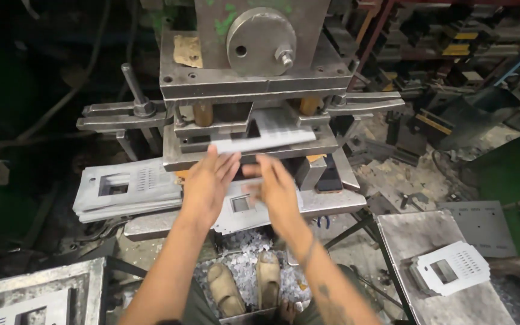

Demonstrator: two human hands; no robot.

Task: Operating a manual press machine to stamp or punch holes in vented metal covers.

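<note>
Both my hands, left hand (207, 183) and right hand (277, 191), fingers spread and empty, hover just near of the metal sheet (269, 133) in the press (254, 78), its long axis left-right.

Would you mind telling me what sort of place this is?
Most likely a sheet-metal stamping workshop: a heavy press stands ahead, a stack of punched metal plates lies beside it, and metal offcuts litter the floor.

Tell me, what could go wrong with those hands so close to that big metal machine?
Both the left hand and the right hand reach right at the press die, where a metal sheet lies, so fingers could get crushed. The thin punched sheets probably have sharp edges and both hands are bare. The feet wear open sandals over metal scraps, so cuts are possible.
</note>
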